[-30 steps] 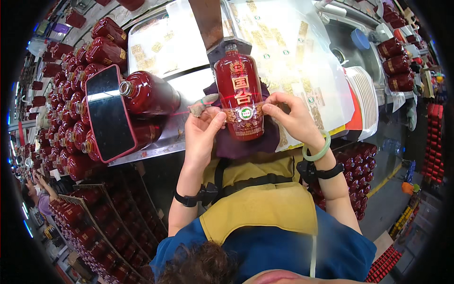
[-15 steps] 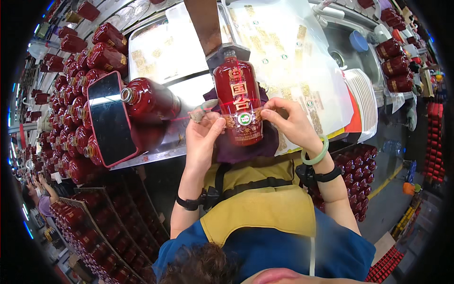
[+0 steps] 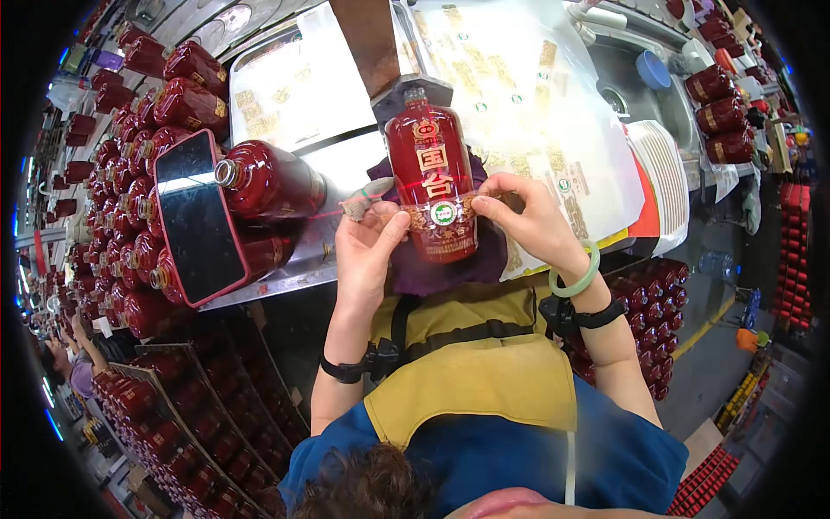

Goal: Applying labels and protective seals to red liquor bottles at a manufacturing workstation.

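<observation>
A dark red glazed bottle (image 3: 430, 186) lies on a purple cloth (image 3: 484, 255) on the bench, neck pointing away from me. Both hands press on a gold band label across its lower body. My left hand (image 3: 367, 246) grips the bottle's left side, thumb on the band, with a small tan tool tucked between its fingers. My right hand (image 3: 523, 216), with a green bangle at the wrist, pinches the band's right end against the bottle.
A second red bottle (image 3: 268, 182) lies to the left behind a red-cased phone (image 3: 197, 216). Many red bottles (image 3: 130, 156) crowd the left side and trays below. Sheets of gold labels (image 3: 519, 78) cover the bench; a stack of white sheets (image 3: 666, 173) sits right.
Both hands have shifted slightly along the gold band, the right fingers pressing its end down. The bottle stays in the same place on the cloth.
</observation>
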`<move>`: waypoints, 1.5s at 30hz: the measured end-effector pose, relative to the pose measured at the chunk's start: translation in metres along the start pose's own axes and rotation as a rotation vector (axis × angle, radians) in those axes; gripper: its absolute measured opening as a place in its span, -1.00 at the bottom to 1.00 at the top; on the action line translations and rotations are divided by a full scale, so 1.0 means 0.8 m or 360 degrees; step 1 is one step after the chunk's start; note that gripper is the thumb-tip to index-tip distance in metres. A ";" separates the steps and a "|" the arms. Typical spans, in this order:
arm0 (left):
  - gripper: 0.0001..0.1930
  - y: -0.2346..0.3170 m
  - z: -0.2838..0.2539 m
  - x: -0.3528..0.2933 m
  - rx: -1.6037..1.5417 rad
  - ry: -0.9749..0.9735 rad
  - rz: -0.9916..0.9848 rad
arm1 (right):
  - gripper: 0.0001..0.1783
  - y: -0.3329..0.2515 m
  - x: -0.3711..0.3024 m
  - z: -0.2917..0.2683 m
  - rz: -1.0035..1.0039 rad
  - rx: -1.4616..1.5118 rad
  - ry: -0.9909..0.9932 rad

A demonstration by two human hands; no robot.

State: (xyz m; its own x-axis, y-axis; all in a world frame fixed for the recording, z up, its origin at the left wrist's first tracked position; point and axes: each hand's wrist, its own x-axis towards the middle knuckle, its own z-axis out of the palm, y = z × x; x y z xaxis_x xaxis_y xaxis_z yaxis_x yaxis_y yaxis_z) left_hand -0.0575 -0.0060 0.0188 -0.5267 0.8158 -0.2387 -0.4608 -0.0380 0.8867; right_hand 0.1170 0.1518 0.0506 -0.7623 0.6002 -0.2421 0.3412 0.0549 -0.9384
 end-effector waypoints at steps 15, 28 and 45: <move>-0.50 0.002 -0.001 0.001 -0.0015 0.0048 -0.0101 | -0.64 0.013 0.001 -0.009 0.0154 -0.0359 0.0228; -0.53 0.002 -0.002 0.000 -0.0046 0.0111 -0.0122 | -0.82 -0.003 -0.013 -0.006 -0.0090 -0.0059 0.0384; 0.04 -0.020 -0.006 -0.033 0.1912 -0.0229 0.0914 | 0.17 0.002 -0.011 0.050 -0.0794 -0.0717 0.0524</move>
State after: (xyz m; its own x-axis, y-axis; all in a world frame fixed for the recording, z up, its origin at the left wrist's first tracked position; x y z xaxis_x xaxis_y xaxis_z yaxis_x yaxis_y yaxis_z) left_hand -0.0396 -0.0298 0.0087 -0.3191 0.9114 0.2600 0.7474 0.0733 0.6604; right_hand 0.1025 0.1145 0.0413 -0.7056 0.6224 0.3387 0.2442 0.6623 -0.7083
